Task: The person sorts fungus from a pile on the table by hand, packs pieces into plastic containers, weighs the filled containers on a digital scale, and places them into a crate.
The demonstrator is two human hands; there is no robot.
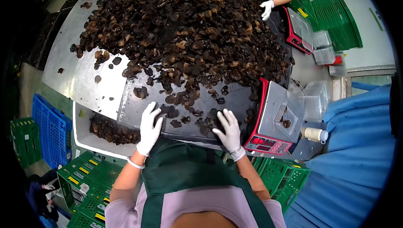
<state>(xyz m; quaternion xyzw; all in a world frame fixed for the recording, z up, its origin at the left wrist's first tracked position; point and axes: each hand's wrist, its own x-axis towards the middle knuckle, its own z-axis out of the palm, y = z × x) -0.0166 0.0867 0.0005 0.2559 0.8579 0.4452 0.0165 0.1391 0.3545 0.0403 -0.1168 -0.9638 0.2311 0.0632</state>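
A large heap of dark brown, ear-shaped fungus pieces [180, 35] covers the metal table [67, 74]. Near the table's front edge, my left hand [150, 129], in a white glove, lies with its fingers spread and holds nothing. My right hand [228, 131], also gloved in white, is spread just left of the red and grey scale [268, 114]. A few loose pieces [184, 119] lie between my hands. On the scale stands a clear plastic box [287, 116] with a small brown piece inside.
A co-worker's gloved hands [267, 9] are at the heap's far side, near a second scale [300, 26]. Clear boxes [317, 98] and a white bottle [315, 134] are at the right. A white bin [82, 131] and green crates [86, 173] stand at the left.
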